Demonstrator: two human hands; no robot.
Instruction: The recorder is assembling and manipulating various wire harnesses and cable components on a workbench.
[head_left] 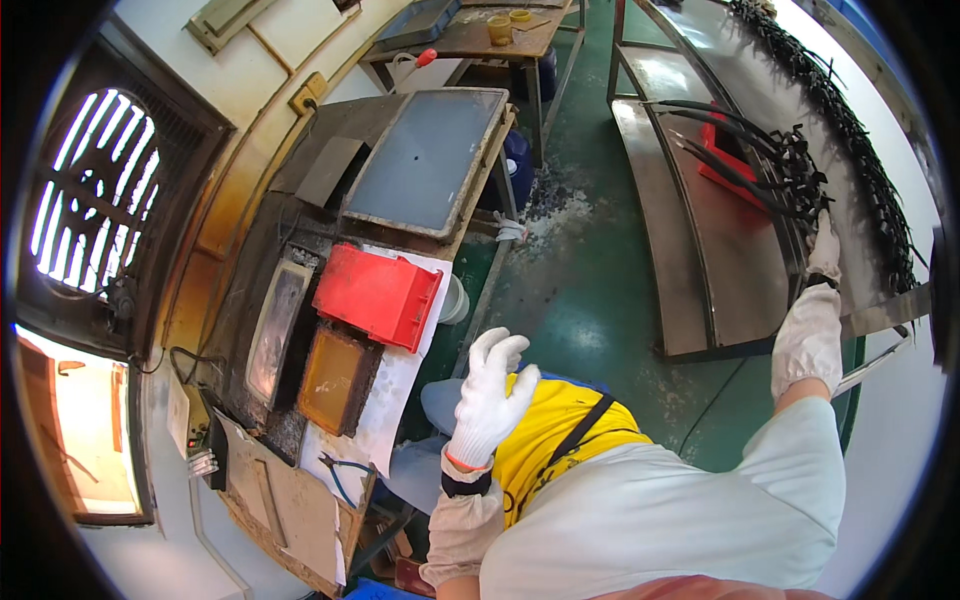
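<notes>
My left hand (490,398), in a white knit glove with an orange-edged cuff, is raised in front of my yellow apron (575,415). Its fingers are apart and hold nothing. Far off to the right, my gloved right hand (825,248) reaches over the metal shelf (735,255). It is closed at the near end of a bundle of black cables (793,180); its fingertips are partly hidden among the dark connectors. Loose cable ends stick out leftward from the bundle. A red bin (722,150) lies beneath them on the shelf.
On the left bench stand another red bin (375,295), an amber-filled tray (335,380), a narrow trough with a silvery surface (278,330) and a wide grey tray (425,160). Blue-handled pliers (345,475) lie nearer me. A long row of black cables (850,140) lines the right side.
</notes>
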